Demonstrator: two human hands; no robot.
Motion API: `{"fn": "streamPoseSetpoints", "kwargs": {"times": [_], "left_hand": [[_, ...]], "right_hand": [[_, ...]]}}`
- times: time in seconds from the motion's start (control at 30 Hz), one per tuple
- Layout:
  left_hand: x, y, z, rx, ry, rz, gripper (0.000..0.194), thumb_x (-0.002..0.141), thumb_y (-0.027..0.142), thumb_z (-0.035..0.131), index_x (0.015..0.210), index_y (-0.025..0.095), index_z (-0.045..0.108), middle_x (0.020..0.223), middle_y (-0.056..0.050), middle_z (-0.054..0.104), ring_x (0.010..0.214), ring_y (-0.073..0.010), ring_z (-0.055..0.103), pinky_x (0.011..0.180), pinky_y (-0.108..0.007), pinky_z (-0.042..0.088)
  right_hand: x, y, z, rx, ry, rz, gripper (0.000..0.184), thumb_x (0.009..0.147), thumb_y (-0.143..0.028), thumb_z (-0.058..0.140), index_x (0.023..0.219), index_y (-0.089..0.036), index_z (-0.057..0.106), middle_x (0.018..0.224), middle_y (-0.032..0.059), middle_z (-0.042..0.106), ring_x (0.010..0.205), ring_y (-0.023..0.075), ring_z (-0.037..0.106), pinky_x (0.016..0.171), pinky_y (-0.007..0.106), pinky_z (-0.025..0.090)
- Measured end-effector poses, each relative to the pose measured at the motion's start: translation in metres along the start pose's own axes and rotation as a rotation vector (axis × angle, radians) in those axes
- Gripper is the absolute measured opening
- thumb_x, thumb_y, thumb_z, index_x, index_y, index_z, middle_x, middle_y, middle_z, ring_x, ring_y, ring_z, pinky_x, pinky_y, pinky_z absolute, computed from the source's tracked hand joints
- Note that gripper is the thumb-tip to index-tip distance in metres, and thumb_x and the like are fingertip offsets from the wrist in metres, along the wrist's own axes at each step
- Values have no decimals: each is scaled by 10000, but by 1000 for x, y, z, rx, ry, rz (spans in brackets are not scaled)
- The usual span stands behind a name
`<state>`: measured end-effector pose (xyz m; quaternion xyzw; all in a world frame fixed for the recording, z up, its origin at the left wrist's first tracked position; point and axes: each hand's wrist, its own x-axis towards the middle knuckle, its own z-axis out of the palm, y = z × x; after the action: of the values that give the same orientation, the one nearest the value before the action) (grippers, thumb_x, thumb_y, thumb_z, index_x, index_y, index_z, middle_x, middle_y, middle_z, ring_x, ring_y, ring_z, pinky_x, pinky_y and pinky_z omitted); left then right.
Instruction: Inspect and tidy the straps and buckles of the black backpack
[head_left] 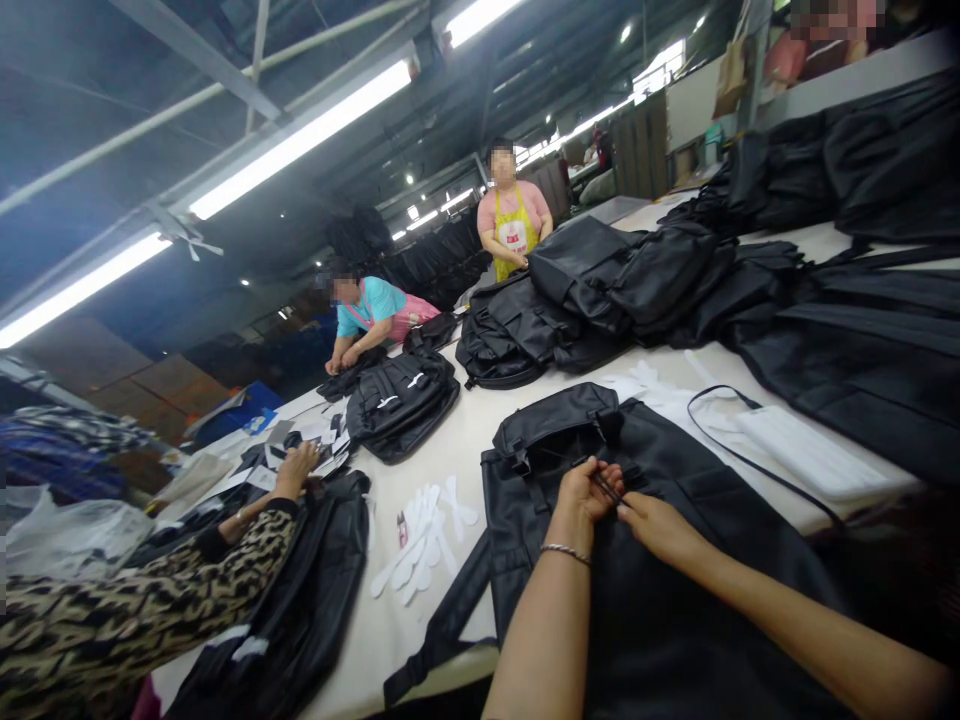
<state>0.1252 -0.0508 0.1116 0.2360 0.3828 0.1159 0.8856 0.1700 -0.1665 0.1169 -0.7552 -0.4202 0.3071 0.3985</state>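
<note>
While flat, backpack (641, 590) lengthwise, flap (556, 418) away.

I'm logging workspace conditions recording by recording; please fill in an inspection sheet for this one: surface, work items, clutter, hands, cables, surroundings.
Surface: white-topped table, largely covered by black backpacks.
Work items: open-lying black backpack before the wearer; thin black strap.
Clutter: white paddle-shaped strips, small red-handled snips.
Hands: left hand and right hand pinch the strap, close together over the backpack.
Cables: black cord looped beside a white slab-like item; its use is unclear.
Surroundings: another person's leopard-print sleeve at left, person in yellow apron and person in pink apron farther off, fluorescent lights overhead.
</note>
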Motion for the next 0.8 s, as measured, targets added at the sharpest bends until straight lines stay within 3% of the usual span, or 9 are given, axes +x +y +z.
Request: {"fn": "streamPoseSetpoints", "kwargs": {"times": [0.1,0.23,0.3,0.5,0.67,0.8], "left_hand": [[2,-9,3,-48,14,0,242,813,261,397,649,102,481,620,-47,552,569,-105,541,604,-249,425],[-6,-11,2,-56,47,-19,231,793,283,435,672,94,488,682,-80,573,618,-147,565,586,-276,445],[-10,-11,4,-99,91,-3,229,795,272,430,675,86,489,679,-88,566,612,-151,562,547,-266,446],[-9,-5,21,-216,131,26,190,807,178,408,652,82,461,575,-6,463,449,-37,437,426,-153,372],[-9,0,35,-226,99,-8,180,797,174,427,652,73,458,565,-8,442,431,-29,408,391,-139,339],[-14,-4,35,-182,88,-22,283,808,276,410,673,43,498,581,-59,491,464,-63,457,410,-164,383]], "right_hand": [[-8,9,-2,167,-48,172,194,772,-184,327,609,-166,431,452,-24,414,400,94,389,417,212,272],[-14,-1,1,440,-96,355,193,788,-234,274,672,-174,416,399,-72,316,291,58,235,329,187,163],[-18,-6,5,506,-78,345,192,784,-265,278,685,-176,416,402,-75,310,287,55,229,314,179,139],[-34,-18,5,661,-87,314,187,772,-338,324,729,-179,413,444,-85,294,314,39,213,319,163,98],[-46,-30,-9,779,-38,314,195,746,-369,361,725,-182,408,451,-92,267,326,35,184,328,163,81],[-55,-30,-9,779,-46,316,202,726,-385,369,722,-186,406,445,-93,275,324,39,189,321,163,85]]}}
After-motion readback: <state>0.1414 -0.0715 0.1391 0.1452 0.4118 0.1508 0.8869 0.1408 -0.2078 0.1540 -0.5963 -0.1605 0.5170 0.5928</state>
